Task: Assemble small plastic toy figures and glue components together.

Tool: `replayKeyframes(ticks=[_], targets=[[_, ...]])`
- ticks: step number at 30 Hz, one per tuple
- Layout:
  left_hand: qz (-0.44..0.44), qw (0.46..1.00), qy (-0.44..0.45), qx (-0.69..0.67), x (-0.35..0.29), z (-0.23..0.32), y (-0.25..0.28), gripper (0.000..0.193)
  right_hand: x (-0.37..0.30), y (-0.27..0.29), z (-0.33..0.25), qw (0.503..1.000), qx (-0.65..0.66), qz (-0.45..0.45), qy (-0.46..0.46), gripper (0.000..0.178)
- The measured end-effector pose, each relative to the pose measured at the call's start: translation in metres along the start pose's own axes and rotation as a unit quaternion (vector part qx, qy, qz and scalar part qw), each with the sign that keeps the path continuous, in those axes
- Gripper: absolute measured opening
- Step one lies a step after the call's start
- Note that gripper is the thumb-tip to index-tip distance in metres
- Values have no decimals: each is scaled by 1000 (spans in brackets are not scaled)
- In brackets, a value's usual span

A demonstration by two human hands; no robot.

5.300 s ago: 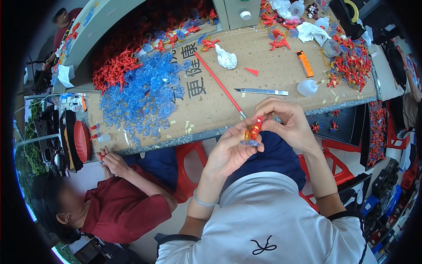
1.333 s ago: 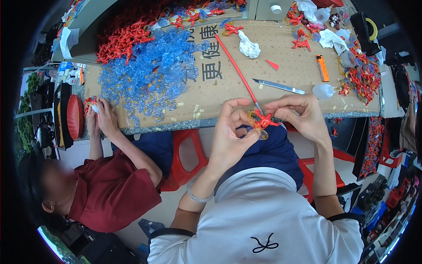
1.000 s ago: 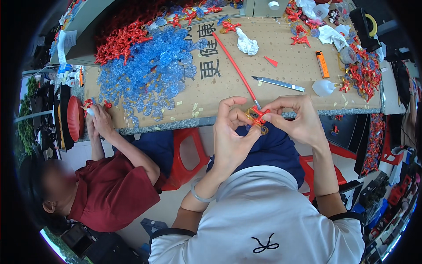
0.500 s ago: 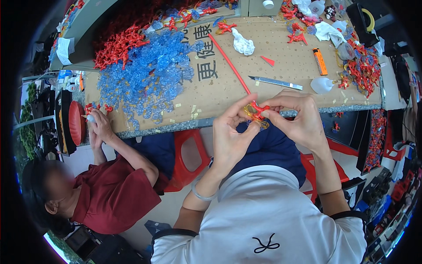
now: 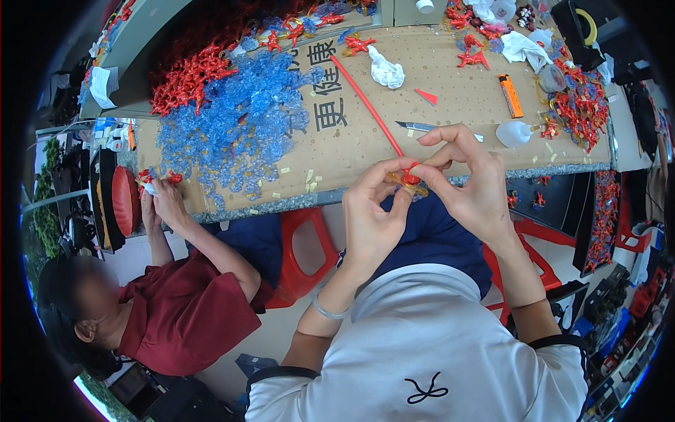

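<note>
A small red plastic figure [image 5: 409,177] with a clear yellow piece [image 5: 418,188] at its base is held just in front of the table's near edge. My left hand [image 5: 373,216] pinches it between thumb and fingers. From the other side, my right hand [image 5: 472,188] reaches in, its thumb pressing on the red part while the index finger arches above. The fingertips cover much of the figure. Just beyond my hands lie a thin red stick [image 5: 367,105] and a craft knife [image 5: 422,127], the knife partly behind my right fingers.
Blue clear pieces [image 5: 239,119] form a wide heap at the left, beside piled red figures [image 5: 190,77]. On the right are a white squeeze bottle [image 5: 515,133], an orange lighter [image 5: 512,96] and mixed pieces [image 5: 582,116]. A co-worker's hands [image 5: 166,202] work at the left end.
My right thumb has come over onto the red figure, and my right index finger has lifted off it. The figure has turned in my fingers. The co-worker's hands have shifted slightly.
</note>
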State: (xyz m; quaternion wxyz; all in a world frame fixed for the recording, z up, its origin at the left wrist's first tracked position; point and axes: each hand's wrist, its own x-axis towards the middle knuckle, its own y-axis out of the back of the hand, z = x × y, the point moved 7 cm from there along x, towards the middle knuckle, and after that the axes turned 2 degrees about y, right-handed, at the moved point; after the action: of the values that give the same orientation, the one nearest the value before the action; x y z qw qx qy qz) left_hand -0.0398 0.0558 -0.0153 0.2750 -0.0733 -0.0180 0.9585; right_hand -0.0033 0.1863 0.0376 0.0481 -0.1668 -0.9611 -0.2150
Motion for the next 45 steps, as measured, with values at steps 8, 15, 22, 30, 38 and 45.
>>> replayKeyframes(ticks=[8,15,22,30,38,45], targets=[[-79,935,124,-323,-3,-14,-2,38,0,7,21,975,197,-2,-106,23],[-95,916,131,-367,-3,-14,-5,39,-6,10,29,973,198,-26,-115,20],[-225,734,236,-596,-11,-24,-21,43,-7,13,41,965,215,11,-147,16],[-299,644,148,-688,-13,-20,-15,37,-4,5,31,972,216,-17,-96,11],[-317,609,104,-719,-13,-21,-11,35,7,10,41,998,4,32,-55,11],[-319,615,103,-713,-14,-28,-6,33,23,17,55,979,-165,114,-34,7]])
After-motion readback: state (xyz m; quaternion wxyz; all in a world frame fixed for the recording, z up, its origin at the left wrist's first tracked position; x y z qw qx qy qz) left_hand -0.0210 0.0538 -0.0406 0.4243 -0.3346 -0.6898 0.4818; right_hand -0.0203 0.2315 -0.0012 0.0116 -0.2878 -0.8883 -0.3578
